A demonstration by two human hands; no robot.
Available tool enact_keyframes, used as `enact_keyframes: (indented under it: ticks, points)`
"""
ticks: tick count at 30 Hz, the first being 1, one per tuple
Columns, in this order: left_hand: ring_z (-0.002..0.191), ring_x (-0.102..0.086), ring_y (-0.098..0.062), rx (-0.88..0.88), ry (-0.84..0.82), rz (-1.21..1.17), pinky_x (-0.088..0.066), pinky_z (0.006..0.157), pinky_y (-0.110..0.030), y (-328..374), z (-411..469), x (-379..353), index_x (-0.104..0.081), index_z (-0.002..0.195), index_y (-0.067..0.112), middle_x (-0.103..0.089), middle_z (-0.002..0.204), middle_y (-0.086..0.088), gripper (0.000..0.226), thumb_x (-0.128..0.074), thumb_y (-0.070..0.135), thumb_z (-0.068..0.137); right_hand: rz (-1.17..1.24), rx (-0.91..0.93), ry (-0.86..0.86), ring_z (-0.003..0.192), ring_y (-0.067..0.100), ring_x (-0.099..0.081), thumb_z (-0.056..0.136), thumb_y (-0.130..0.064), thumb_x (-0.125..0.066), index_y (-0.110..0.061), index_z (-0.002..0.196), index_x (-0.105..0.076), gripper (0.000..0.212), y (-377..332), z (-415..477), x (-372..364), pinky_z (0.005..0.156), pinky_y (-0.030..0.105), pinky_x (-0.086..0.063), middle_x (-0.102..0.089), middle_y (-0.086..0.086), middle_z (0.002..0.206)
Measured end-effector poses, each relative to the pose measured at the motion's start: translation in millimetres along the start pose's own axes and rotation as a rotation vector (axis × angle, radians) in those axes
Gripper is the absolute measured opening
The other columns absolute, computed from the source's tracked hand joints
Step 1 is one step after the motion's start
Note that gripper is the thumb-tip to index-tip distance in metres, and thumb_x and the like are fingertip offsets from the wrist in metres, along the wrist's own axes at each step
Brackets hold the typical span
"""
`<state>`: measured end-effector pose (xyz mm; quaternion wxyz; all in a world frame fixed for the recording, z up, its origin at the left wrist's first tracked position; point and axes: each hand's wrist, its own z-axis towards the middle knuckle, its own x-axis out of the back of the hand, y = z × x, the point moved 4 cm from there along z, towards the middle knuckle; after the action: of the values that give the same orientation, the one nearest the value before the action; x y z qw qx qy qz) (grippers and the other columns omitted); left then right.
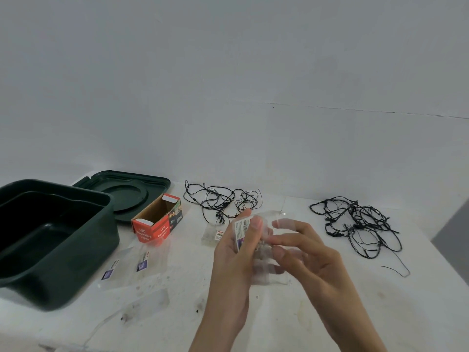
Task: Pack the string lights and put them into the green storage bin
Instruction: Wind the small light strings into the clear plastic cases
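At the near middle of the white tabletop [279, 323], the left hand [232, 257] gripped a clear packet [262, 271] with a printed label, its fingers [256, 222] curled round the packet's left edge. The right hand [314, 262] met it from the right, its thumb and first fingers [286, 240] pinching the plastic while the other fingers stayed spread. Something small and dark showed through the packet, too blurred to name. One tangle of black string lights [220, 200] lay loose at the far middle of the tabletop, beyond the hands, and a second tangle [360, 224] lay at the right, well apart from the first, with a stray wire end trailing toward the near side. At the left stood the green storage bin [83, 262], open, with nothing showing inside it. Its lid [132, 194] lay flat behind it, toward the far side. A red cardboard box [157, 221] marked LED Decorative Lights rested open just beside the lid. Two flat clear bags [127, 266] with small labels lay between the bin and the hands, and another small clear pack [212, 236] sat just left of the left hand, near the first tangle.
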<state>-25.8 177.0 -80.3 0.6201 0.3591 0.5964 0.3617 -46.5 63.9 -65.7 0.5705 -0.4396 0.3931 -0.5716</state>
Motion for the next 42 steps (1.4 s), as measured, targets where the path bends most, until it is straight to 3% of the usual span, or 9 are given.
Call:
enact_keyframes:
  ticks: [3, 6, 12, 16, 20, 27, 31, 37, 42]
  points:
    - [0.071, -0.063, -0.022, -0.031, 0.020, 0.066, -0.054, 0.067, -0.033, -2, 2, 2, -0.062, 0.112, 0.020, -0.067, 0.076, 0.000, 0.063, -0.071, 0.051, 0.058, -0.177, 0.071, 0.065, 0.104, 0.011, -0.060, 0.062, -0.045, -0.068, -0.033, 0.070, -0.072, 0.015, 0, 2, 1, 0.090, 0.027, -0.045, -0.058, -0.013, 0.109]
    - [0.073, -0.064, -0.019, -0.051, 0.049, 0.101, -0.055, 0.072, -0.033, -5, 4, 4, -0.061, 0.112, 0.026, -0.067, 0.080, -0.003, 0.059, -0.076, 0.044, 0.057, -0.259, 0.083, 0.119, 0.096, 0.004, -0.059, 0.062, -0.039, -0.067, -0.035, 0.067, -0.071, 0.008, -1, 3, 2, 0.082, 0.011, -0.043, -0.059, -0.007, 0.109]
    - [0.060, -0.065, -0.018, -0.128, 0.164, 0.102, -0.054, 0.053, -0.032, 6, 6, 10, -0.063, 0.110, 0.017, -0.069, 0.078, 0.000, 0.053, -0.077, 0.042, 0.066, 0.087, 0.013, 0.190, 0.069, 0.014, -0.063, 0.074, -0.021, -0.078, -0.033, 0.109, -0.066, 0.039, -1, -2, 3, 0.066, 0.022, -0.052, -0.064, -0.002, 0.091]
    - [0.055, -0.064, -0.018, -0.153, 0.210, 0.116, -0.053, 0.050, -0.028, 8, 5, 10, -0.060, 0.111, 0.024, -0.066, 0.085, -0.011, 0.048, -0.071, 0.037, 0.066, -0.030, -0.018, 0.249, 0.059, 0.011, -0.058, 0.066, -0.029, -0.081, -0.028, 0.103, -0.065, 0.041, 4, -6, -1, 0.057, 0.027, -0.050, -0.064, 0.004, 0.071]
    - [0.083, -0.069, -0.027, -0.146, 0.243, 0.171, -0.058, 0.076, -0.045, 4, 6, 14, -0.058, 0.113, 0.037, -0.068, 0.102, -0.011, 0.053, -0.078, 0.051, 0.066, -0.289, 0.125, 0.260, 0.063, 0.012, -0.061, 0.069, -0.046, -0.074, -0.033, 0.107, -0.063, 0.042, -3, -9, -7, 0.060, 0.018, -0.052, -0.064, -0.006, 0.075]
    - [0.057, -0.066, -0.019, -0.101, 0.238, 0.106, -0.053, 0.048, -0.030, 5, 5, 12, -0.057, 0.117, 0.014, -0.069, 0.077, -0.001, 0.056, -0.071, 0.040, 0.069, -0.122, 0.074, 0.421, 0.050, 0.017, -0.062, 0.081, 0.009, -0.062, -0.020, 0.082, -0.071, 0.030, 0, -11, 6, 0.058, 0.020, -0.052, -0.069, 0.004, 0.063]
    - [0.063, -0.064, -0.013, -0.102, 0.233, 0.145, -0.053, 0.050, -0.027, 2, 6, 11, -0.059, 0.117, 0.017, -0.065, 0.082, -0.008, 0.056, -0.077, 0.040, 0.069, -0.163, 0.191, 0.435, 0.054, 0.012, -0.064, 0.077, -0.023, -0.064, -0.032, 0.085, -0.069, 0.013, -7, -16, -2, 0.060, 0.019, -0.053, -0.070, -0.004, 0.068]
    - [0.063, -0.064, -0.013, -0.123, 0.224, 0.081, -0.052, 0.051, -0.027, 4, 5, 10, -0.058, 0.117, 0.021, -0.068, 0.086, -0.005, 0.055, -0.069, 0.042, 0.067, -0.500, 0.364, 0.337, 0.069, 0.006, -0.060, 0.077, 0.001, -0.054, -0.032, 0.089, -0.072, 0.039, -15, -13, -2, 0.060, 0.010, -0.045, -0.061, -0.010, 0.073]
    - [0.058, -0.062, -0.014, -0.144, 0.239, 0.086, -0.052, 0.057, -0.031, 7, 4, 8, -0.057, 0.117, 0.020, -0.068, 0.080, 0.001, 0.057, -0.068, 0.046, 0.068, -0.414, 0.315, 0.266, 0.064, 0.008, -0.054, 0.077, 0.001, -0.050, -0.039, 0.092, -0.074, 0.049, -7, -13, -4, 0.059, 0.020, -0.045, -0.055, -0.014, 0.081]
